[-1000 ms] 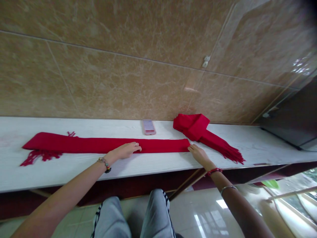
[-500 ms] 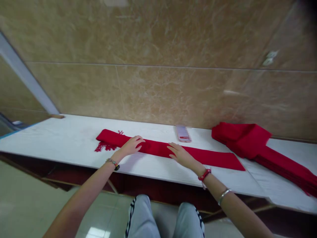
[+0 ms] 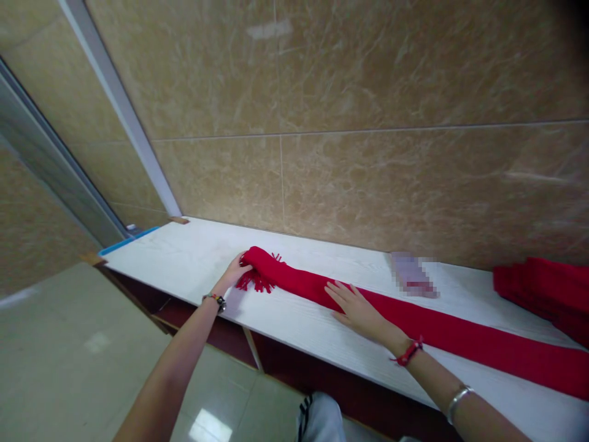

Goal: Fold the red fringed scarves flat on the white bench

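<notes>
A long red scarf (image 3: 414,319) lies as a folded strip along the white tabletop, with tassels (image 3: 255,282) showing beneath its left end. My left hand (image 3: 234,271) grips that left end, thumb on the near side; some of its fingers are hidden behind the cloth, which bulges up a little there. Farther right, my right hand (image 3: 356,310) rests palm down across the strip, fingers stretched out flat.
The white tabletop (image 3: 211,245) runs along a tan tiled wall (image 3: 322,184). A phone (image 3: 409,273), partly blurred out, lies behind the scarf. More folded red cloth (image 3: 547,288) is piled at the right. Below the top are dark red shelf openings.
My left hand has gone from the scarf's middle part to its left end and taken hold there. My right hand has flattened onto the strip. The view has swung left.
</notes>
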Action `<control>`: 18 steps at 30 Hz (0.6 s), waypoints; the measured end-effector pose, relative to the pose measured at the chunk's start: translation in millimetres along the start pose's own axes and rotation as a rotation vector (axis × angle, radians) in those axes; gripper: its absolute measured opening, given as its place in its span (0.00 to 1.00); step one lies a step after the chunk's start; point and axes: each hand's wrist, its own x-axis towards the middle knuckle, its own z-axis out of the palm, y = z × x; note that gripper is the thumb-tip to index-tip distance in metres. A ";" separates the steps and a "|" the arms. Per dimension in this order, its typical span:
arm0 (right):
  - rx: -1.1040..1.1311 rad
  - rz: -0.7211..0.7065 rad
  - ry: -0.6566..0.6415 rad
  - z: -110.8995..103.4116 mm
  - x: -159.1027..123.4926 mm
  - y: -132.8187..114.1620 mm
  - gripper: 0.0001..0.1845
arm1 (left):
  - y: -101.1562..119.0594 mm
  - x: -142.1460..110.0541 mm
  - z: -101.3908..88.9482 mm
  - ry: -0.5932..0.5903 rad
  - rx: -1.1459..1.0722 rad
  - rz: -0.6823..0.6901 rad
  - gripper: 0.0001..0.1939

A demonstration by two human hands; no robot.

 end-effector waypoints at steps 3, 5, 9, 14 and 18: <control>0.024 -0.011 -0.071 9.1 8.4 -7.3 0.26 | -1.4 8.3 1.1 0.074 0.071 0.042 0.22; 0.025 -0.005 -0.078 13.9 6.2 -6.3 0.25 | 2.3 12.2 -11.2 0.133 0.114 0.073 0.21; 0.024 0.004 -0.073 16.9 1.4 -1.9 0.25 | 16.8 18.8 -62.9 0.155 0.466 0.320 0.20; 0.036 -0.003 -0.051 18.7 1.7 -0.2 0.25 | 3.3 19.0 -114.8 -0.115 1.093 0.529 0.17; 0.035 -0.006 -0.010 22.7 0.5 1.1 0.25 | -12.7 0.7 -106.1 -0.175 1.134 0.257 0.17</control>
